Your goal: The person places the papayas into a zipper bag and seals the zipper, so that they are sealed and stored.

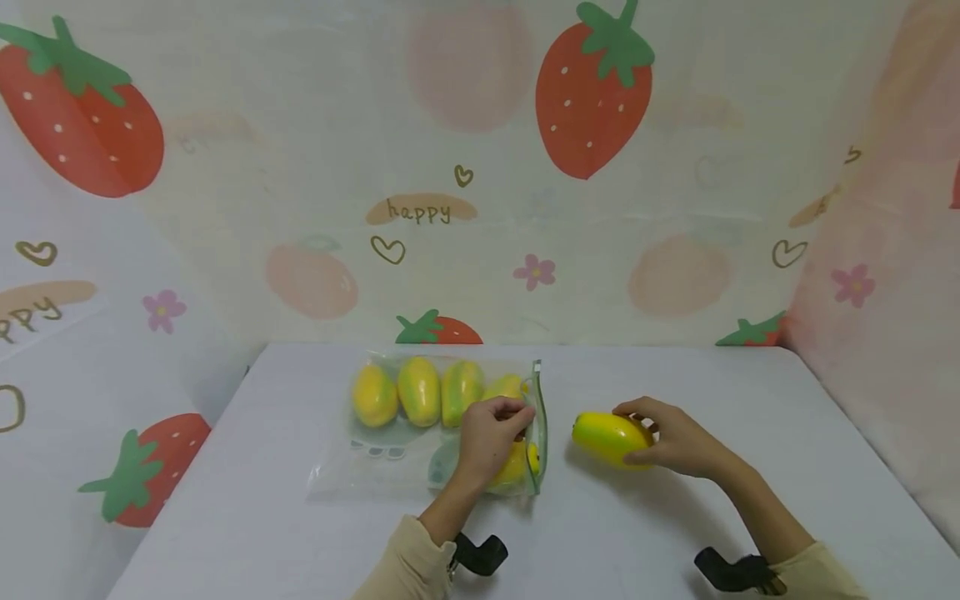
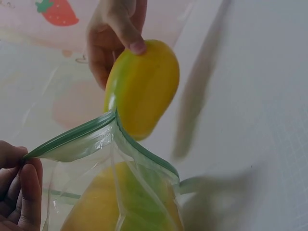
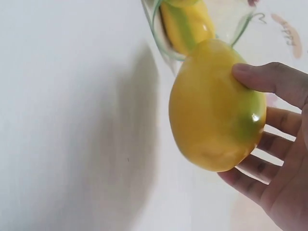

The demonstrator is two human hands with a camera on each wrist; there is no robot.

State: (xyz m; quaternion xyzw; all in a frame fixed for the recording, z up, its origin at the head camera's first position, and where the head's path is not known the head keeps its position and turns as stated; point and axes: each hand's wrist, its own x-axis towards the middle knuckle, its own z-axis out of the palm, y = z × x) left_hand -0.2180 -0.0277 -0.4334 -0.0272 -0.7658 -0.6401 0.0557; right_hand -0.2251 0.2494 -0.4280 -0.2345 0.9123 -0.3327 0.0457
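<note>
A clear zip bag (image 1: 330, 467) with a green zip edge (image 2: 79, 132) lies on the table, its mouth parted toward the right. Several yellow-green mangoes (image 1: 419, 392) are inside it, some partly hidden by my left hand (image 1: 489, 437). That hand pinches the upper side of the bag's mouth between thumb and fingers. To the right of the opening, my right hand (image 1: 678, 437) grips another mango (image 3: 216, 110), thumb on one side and fingers on the other. This mango is held above the table, just outside the bag.
The white table (image 1: 600, 533) runs to a back wall sheet (image 1: 495, 250) printed with strawberries and hearts. A pink-tinted sheet (image 1: 885, 350) borders the right side. Black wrist mounts (image 1: 480, 556) sit at both sleeves.
</note>
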